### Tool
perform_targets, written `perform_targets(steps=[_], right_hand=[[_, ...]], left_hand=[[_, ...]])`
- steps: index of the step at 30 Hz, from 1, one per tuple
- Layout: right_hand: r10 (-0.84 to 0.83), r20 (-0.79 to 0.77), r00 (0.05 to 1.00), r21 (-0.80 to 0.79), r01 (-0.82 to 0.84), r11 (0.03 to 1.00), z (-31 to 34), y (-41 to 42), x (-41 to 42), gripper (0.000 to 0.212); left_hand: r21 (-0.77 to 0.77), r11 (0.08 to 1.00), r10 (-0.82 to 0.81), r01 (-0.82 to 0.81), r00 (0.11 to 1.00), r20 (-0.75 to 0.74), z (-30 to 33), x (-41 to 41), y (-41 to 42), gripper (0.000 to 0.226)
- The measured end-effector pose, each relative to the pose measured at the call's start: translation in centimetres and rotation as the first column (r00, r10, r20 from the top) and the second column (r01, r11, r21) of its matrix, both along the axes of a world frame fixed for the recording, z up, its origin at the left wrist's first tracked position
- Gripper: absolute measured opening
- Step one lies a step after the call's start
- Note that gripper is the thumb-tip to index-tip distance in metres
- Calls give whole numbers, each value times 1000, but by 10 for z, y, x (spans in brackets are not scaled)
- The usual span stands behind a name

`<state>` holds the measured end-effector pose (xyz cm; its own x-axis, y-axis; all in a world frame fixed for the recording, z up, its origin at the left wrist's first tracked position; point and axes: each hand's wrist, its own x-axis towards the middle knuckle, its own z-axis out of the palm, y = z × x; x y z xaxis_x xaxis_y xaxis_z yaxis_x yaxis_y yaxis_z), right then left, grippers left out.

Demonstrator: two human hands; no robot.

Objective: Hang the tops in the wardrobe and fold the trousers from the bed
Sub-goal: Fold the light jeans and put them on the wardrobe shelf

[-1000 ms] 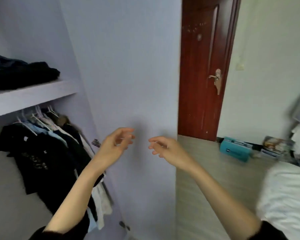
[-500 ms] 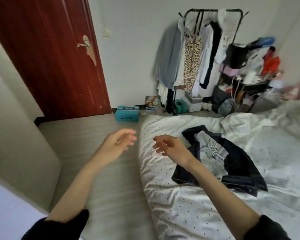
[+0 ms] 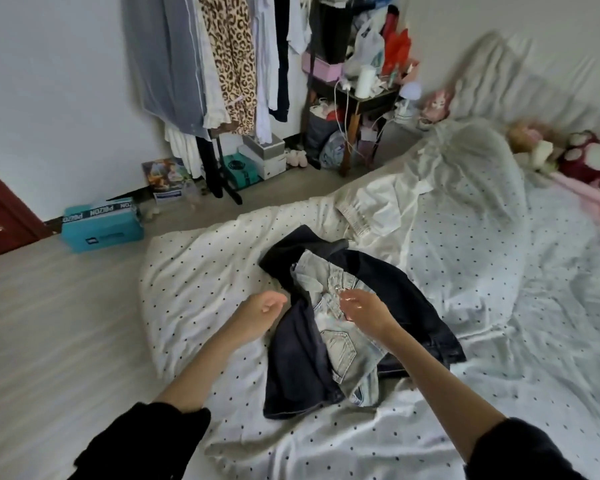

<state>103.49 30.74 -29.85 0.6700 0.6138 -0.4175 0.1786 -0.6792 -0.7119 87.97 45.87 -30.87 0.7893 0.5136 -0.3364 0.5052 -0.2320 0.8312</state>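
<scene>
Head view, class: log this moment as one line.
stage: reaching | left hand: open, empty | right hand: open, above light jeans | dark jeans: beneath, on bed

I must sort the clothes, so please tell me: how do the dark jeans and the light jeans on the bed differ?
The dark jeans are near-black navy; the light jeans are pale washed blue. The dark jeans lie underneath and spread wider; the light jeans lie on top, bunched in the middle. Both are crumpled, unfolded, on the dotted bedsheet; neither hand grips them yet.

Soft even daylight, motion-blurred right edge, wide-angle bending.
</scene>
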Motion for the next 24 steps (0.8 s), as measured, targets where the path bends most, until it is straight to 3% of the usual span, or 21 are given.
perform_targets(steps=[7,13,15,17,18,21,24], right_hand=[[16,99,995,-202,4,979,-81,55,93,41],[147,82,986,-314,-114,942,-151,61,103,50],[124,86,989,-296,-93,951,-159,59,105,48],[106,114,988,-276,-71,959,-161,60,109,46],[107,126,986,-271,-69,960,-160,60,113,45],[85,141,986,-239,-49,970,-153,62,122,46],[3,106,994,-160,14,987,-139,62,129,53]], left_hand=[[81,990,-102,114,985,-138,-79,133,70,49],[82,992,-67,99,943,-325,-142,187,81,84],[98,994,-2,37,942,-335,-151,196,82,93],[17,999,53,-51,931,-361,-153,202,85,95],[-5,998,61,-68,923,-381,-154,205,87,87],[153,988,24,29,943,-332,-146,210,89,17],[268,945,-143,185,975,-169,-129,209,81,5]])
